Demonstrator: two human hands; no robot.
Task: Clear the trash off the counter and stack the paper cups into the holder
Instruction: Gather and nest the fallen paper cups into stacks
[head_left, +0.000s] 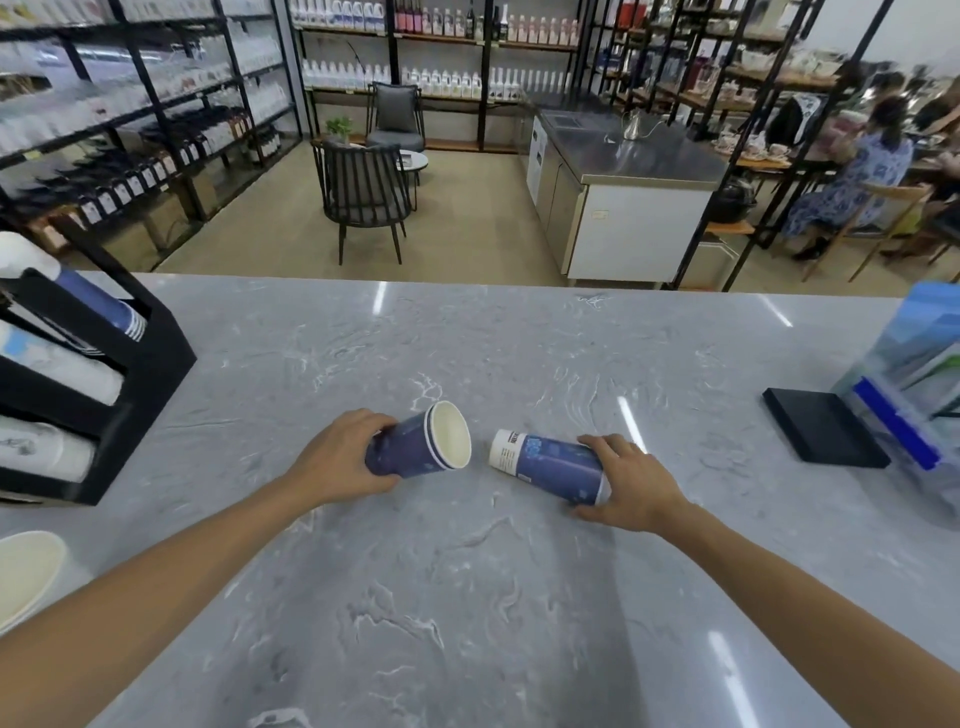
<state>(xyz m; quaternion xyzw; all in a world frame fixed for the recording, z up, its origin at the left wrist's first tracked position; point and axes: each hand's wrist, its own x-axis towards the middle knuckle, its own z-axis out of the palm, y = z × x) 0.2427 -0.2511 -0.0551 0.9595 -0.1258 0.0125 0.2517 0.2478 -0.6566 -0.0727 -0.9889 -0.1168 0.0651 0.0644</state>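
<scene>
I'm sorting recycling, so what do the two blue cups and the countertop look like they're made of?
Left-hand cup and right-hand cup: probably coated paper, given the rolled rim, matte cream inside and printed blue outside. Countertop: polished grey stone or a stone-look composite, with white veining and glossy light reflections; which one I cannot tell.

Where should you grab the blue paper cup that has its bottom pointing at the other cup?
Grip the blue paper cup with the white base around its wide rim end, coming from the right, as the right hand does. It lies on its side, narrow base pointing left, ready to slide into the other cup's open mouth.
</scene>
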